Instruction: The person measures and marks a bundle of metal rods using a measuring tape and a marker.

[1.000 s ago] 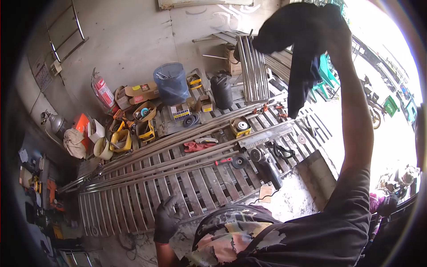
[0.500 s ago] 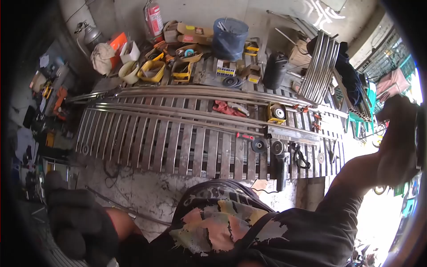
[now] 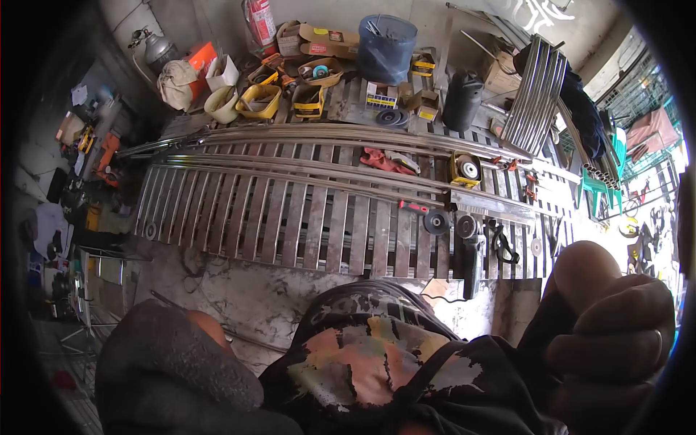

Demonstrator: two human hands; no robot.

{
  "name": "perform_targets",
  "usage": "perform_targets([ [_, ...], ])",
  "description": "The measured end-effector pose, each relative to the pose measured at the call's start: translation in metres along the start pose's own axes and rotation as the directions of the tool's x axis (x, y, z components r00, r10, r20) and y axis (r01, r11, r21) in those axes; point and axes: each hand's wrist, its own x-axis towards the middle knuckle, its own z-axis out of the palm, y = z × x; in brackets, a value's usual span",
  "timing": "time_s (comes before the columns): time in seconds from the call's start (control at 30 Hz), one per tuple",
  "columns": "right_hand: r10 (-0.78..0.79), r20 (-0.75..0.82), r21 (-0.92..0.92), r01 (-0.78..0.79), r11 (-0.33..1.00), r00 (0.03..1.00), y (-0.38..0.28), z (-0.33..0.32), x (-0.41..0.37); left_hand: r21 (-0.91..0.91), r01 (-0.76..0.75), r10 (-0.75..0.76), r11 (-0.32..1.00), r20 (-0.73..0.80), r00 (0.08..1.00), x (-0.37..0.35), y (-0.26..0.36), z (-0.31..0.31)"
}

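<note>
My left hand (image 3: 174,370) wears a dark, rough-textured glove. It is raised close to the camera at the lower left, beside my torso; its separate fingers cannot be made out. On the lower right, my right hand (image 3: 612,337) is held up near my chest with its fingers curled in. Anything inside that fist is hidden. Neither hand touches the slatted metal bench (image 3: 312,239) in front of me. An angle grinder (image 3: 473,257) lies at the bench's near edge, to the left of my right hand, with a black disc (image 3: 436,222) next to it.
Long metal bars (image 3: 304,135) run across the bench. A yellow box (image 3: 465,169), a red cloth (image 3: 388,161) and a metal plate (image 3: 500,206) lie among them. Behind stand a blue bucket (image 3: 388,51), yellow containers (image 3: 259,101) and a fire extinguisher (image 3: 259,22). Several tubes (image 3: 535,94) lean at the right.
My right hand has come down and inward from the far right edge toward my chest. My left hand has moved right and nearer the camera. The bench items have stayed put.
</note>
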Motion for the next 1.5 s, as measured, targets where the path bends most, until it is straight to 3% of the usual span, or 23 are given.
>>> perform_targets([
  [0.33, -0.273, -0.135, -0.019, 0.273, 0.962, 0.952, 0.020, 0.035, 0.008, -0.067, -0.132, 0.111, 0.989, -0.259, 0.959, -0.015, -0.015, 0.022],
  [0.4, -0.305, -0.194, -0.024, 0.307, 0.952, 0.932, 0.029, 0.038, 0.001, -0.045, -0.168, 0.152, 0.985, -0.248, 0.957, -0.029, -0.030, 0.023],
  [0.47, -0.312, -0.285, -0.029, 0.317, 0.948, 0.906, 0.044, 0.042, -0.010, -0.018, -0.198, 0.194, 0.980, -0.141, 0.971, -0.026, -0.066, 0.010],
  [0.53, -0.209, -0.388, 0.023, 0.236, 0.972, 0.898, 0.069, 0.053, -0.027, -0.016, -0.177, 0.175, 0.984, -0.101, 0.979, -0.029, -0.104, 0.011],
  [0.6, 0.224, -0.358, 0.249, -0.139, 0.959, 0.906, 0.113, 0.089, -0.052, -0.094, -0.057, 0.039, 0.994, -0.184, 0.982, -0.055, -0.156, 0.034],
  [0.63, 0.484, -0.236, 0.334, -0.397, 0.855, 0.843, 0.141, 0.122, -0.076, -0.119, 0.120, -0.143, 0.986, -0.203, 0.969, -0.083, -0.186, 0.050],
  [0.67, 0.773, 0.013, 0.485, -0.680, 0.550, 0.635, 0.167, 0.162, -0.112, -0.342, 0.251, -0.325, 0.906, -0.181, 0.928, -0.095, -0.208, 0.069],
  [0.7, 0.861, 0.298, 0.528, -0.822, 0.210, 0.412, 0.202, 0.216, -0.177, -0.269, 0.424, -0.476, 0.865, -0.175, 0.862, -0.132, -0.233, 0.093],
  [0.73, 0.849, 0.459, 0.486, -0.874, 0.005, 0.260, 0.215, 0.257, -0.196, -0.198, 0.584, -0.614, 0.787, -0.163, 0.772, -0.168, -0.256, 0.117],
  [0.77, 0.831, 0.514, 0.466, -0.883, -0.061, 0.214, 0.231, 0.298, -0.215, -0.082, 0.715, -0.720, 0.694, -0.081, 0.690, -0.206, -0.277, 0.136],
  [0.8, 0.803, 0.567, 0.444, -0.889, -0.110, 0.184, 0.242, 0.331, -0.211, 0.068, 0.681, -0.673, 0.729, -0.107, 0.732, -0.233, -0.283, 0.150],
  [0.83, 0.772, 0.613, 0.420, -0.897, -0.138, 0.169, 0.248, 0.360, -0.196, 0.337, 0.717, -0.765, 0.610, 0.016, 0.644, -0.274, -0.301, 0.170],
  [0.87, 0.736, 0.652, 0.402, -0.906, -0.133, 0.181, 0.247, 0.383, -0.174, 0.507, 0.728, -0.866, 0.461, 0.078, 0.494, -0.310, -0.305, 0.193],
  [1.0, 0.597, 0.762, 0.368, -0.926, -0.081, 0.251, 0.221, 0.425, -0.096, 0.617, 0.728, -0.942, 0.299, 0.311, 0.124, -0.379, -0.290, 0.220],
  [1.23, 0.430, 0.827, 0.384, -0.922, 0.041, 0.363, 0.191, 0.446, -0.027, 0.624, 0.712, -0.947, 0.322, 0.222, 0.234, -0.398, -0.286, 0.216],
  [1.33, 0.389, 0.841, 0.379, -0.923, 0.071, 0.375, 0.182, 0.451, -0.012, 0.547, 0.752, -0.927, 0.369, 0.155, 0.342, -0.393, -0.277, 0.202],
  [1.5, 0.356, 0.851, 0.381, -0.920, 0.088, 0.387, 0.169, 0.455, 0.000, 0.197, 0.868, -0.890, 0.457, 0.106, 0.444, -0.346, -0.243, 0.168],
])
